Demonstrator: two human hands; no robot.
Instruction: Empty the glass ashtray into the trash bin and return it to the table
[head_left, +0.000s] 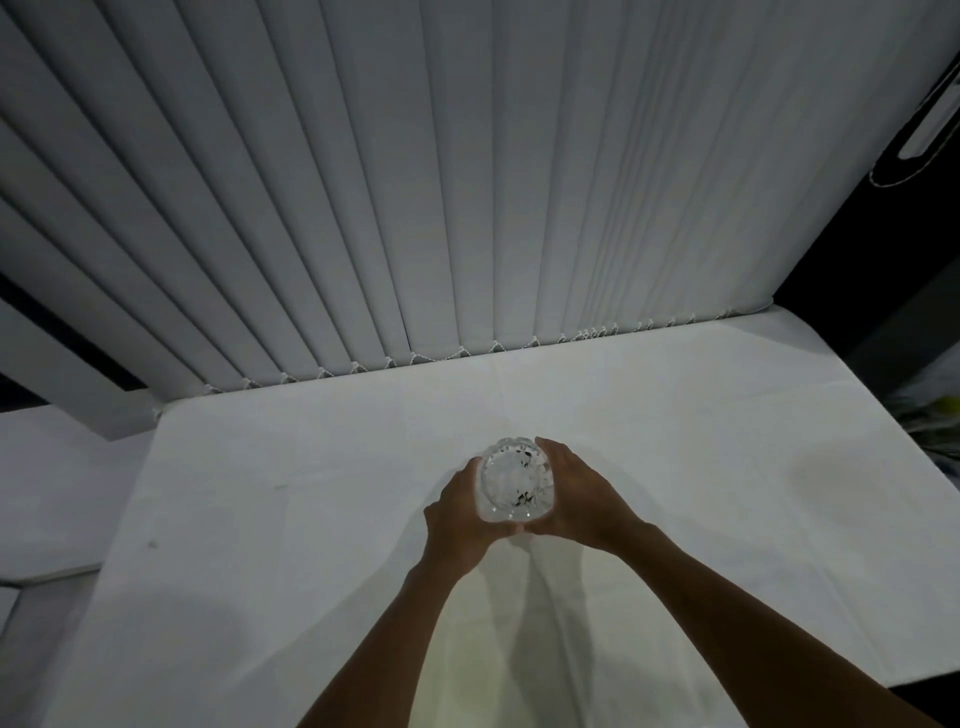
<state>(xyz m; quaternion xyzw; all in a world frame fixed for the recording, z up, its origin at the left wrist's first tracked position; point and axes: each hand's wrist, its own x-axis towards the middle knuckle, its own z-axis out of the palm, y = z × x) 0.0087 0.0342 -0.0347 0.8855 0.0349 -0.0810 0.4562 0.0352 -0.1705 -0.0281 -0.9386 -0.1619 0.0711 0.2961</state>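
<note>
White-clothed bench (675, 441), blinds (363, 182) behind. Our left hand (460, 512) and right hand (582, 493) cup ashtray (514, 480), debris inside. Grip: both pressed on glass. Step: pickup. Next: we lift level, find bin, unseen.

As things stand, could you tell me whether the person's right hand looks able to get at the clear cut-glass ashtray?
Yes, it seems so: the right hand already cups one side of the clear cut-glass ashtray, the left hand the other, with nothing between them.

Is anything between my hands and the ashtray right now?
No. The left hand and right hand already cup the glass ashtray from both sides above the white table; nothing visible sits between them.
</note>
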